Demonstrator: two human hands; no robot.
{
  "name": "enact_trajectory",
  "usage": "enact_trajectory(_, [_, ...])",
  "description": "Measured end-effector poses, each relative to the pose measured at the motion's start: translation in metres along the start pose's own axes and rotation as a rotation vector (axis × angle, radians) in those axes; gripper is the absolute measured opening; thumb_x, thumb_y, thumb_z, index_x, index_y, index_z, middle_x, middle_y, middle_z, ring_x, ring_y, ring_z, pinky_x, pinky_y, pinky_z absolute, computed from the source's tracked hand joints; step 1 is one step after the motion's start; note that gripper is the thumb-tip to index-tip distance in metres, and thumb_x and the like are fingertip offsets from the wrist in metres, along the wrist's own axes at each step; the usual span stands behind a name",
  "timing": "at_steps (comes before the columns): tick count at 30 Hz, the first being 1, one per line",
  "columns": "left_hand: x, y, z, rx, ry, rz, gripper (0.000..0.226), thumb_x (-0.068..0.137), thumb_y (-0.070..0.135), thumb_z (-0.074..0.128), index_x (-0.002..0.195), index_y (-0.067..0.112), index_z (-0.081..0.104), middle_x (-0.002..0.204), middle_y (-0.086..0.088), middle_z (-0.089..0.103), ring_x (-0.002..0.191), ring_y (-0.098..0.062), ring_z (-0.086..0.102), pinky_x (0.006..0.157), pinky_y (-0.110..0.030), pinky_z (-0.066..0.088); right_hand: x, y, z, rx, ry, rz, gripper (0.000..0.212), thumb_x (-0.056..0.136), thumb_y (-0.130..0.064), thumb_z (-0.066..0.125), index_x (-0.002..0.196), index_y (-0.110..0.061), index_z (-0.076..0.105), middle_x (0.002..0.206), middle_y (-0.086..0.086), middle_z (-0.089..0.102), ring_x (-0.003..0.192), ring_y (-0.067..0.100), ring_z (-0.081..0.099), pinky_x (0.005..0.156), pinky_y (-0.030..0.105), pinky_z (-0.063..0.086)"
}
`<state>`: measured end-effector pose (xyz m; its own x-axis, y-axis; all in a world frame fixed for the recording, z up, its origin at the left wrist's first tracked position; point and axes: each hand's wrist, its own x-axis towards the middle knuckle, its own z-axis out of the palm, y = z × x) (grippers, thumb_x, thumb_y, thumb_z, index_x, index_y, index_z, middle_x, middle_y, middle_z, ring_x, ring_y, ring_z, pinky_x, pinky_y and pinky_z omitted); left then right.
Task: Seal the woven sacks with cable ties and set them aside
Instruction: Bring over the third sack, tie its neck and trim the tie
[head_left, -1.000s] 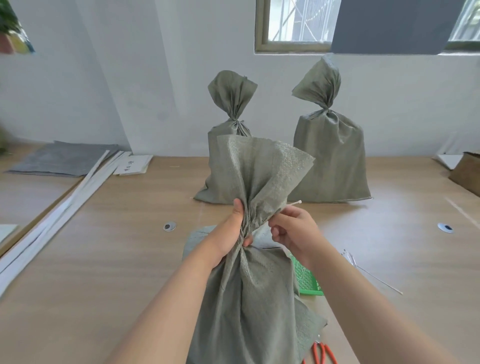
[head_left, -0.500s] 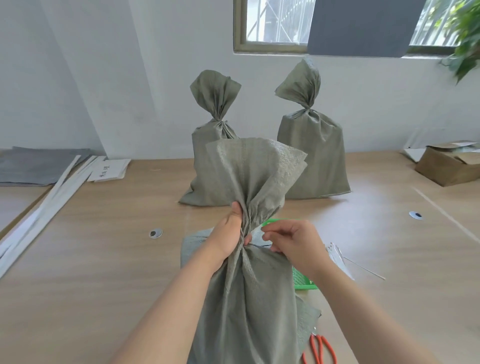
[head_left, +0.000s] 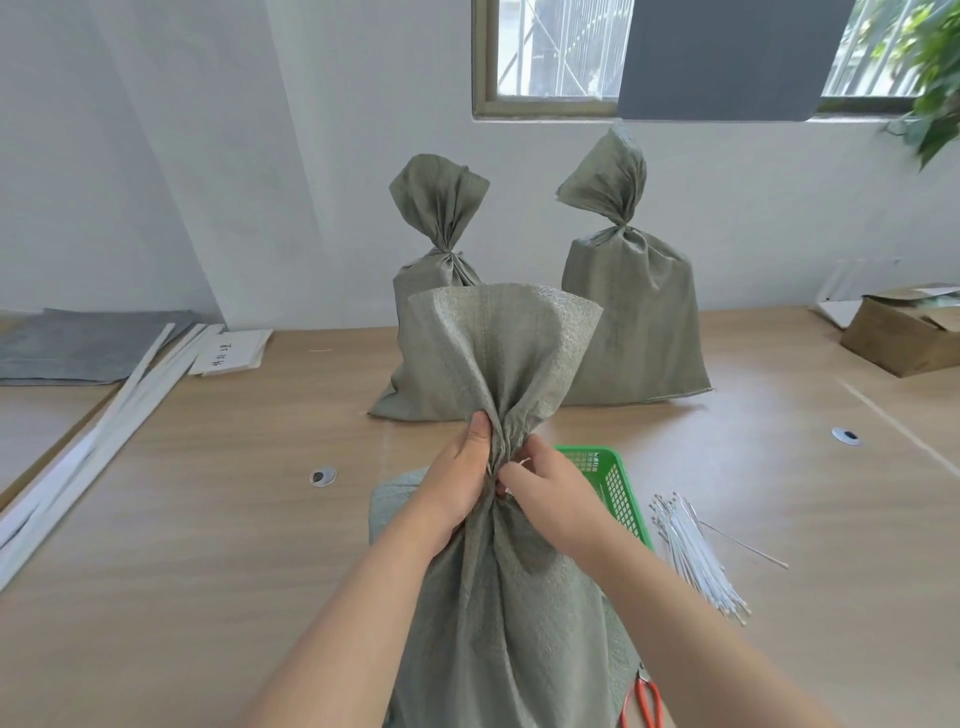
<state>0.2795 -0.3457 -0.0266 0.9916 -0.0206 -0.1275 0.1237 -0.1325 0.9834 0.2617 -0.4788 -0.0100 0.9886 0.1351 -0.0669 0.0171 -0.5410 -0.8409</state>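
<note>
Left hand (head_left: 464, 483) clamps the upright woven sack (head_left: 498, 571) at its gathered neck, right hand (head_left: 550, 493) closed on a white cable tie (head_left: 521, 464) immediately right of it (tie mostly hidden), crossing the neck's vertical axis.

White plastered wall (head_left: 218, 171) fills the upper frame, creased by a vertical fold left of centre. Window (head_left: 550, 52) with olive-brown frame at top centre, daylight and outside bars showing; dark grey panel (head_left: 727, 57) covers part of it. Green foliage (head_left: 935, 98) at upper right. Light wood-grain counter (head_left: 208, 519) spans the lower frame, evenly lit.
</note>
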Motion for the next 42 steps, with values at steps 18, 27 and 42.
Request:
enact_trajectory(18, [-0.009,0.003,-0.004,-0.154,-0.071,-0.038,0.058,0.106,0.054,0.030,0.114,0.016,0.072,0.093,-0.006,0.077,0.085,-0.024,0.068,0.081,-0.037,0.055,0.008,-0.015,0.002,0.513,0.068,-0.025,0.021,0.086,-0.031,0.077,0.105,-0.022,0.075,0.093,-0.010,0.078,0.091,0.009,0.074,0.076,0.026,0.058])
enact_trajectory(27, [-0.014,0.009,-0.025,-0.138,-0.084,-0.047,0.031,0.107,0.014,0.047,0.104,0.021,0.077,0.103,0.003,0.080,0.098,-0.013,0.073,0.087,-0.023,0.056,0.011,-0.007,0.006,0.446,0.203,0.014,0.009,0.088,-0.027,0.069,0.080,-0.027,0.074,0.089,-0.008,0.078,0.095,0.014,0.072,0.090,0.043,0.057])
enact_trajectory(42, [-0.041,0.026,-0.037,1.111,0.213,0.138,0.038,0.092,0.032,0.045,0.062,0.010,0.048,0.065,-0.005,0.055,0.069,-0.031,0.055,0.056,-0.032,0.034,0.009,-0.004,0.007,0.327,0.199,-0.067,0.015,0.093,-0.027,0.063,0.099,-0.016,0.071,0.091,-0.006,0.075,0.087,0.006,0.067,0.079,0.030,0.054])
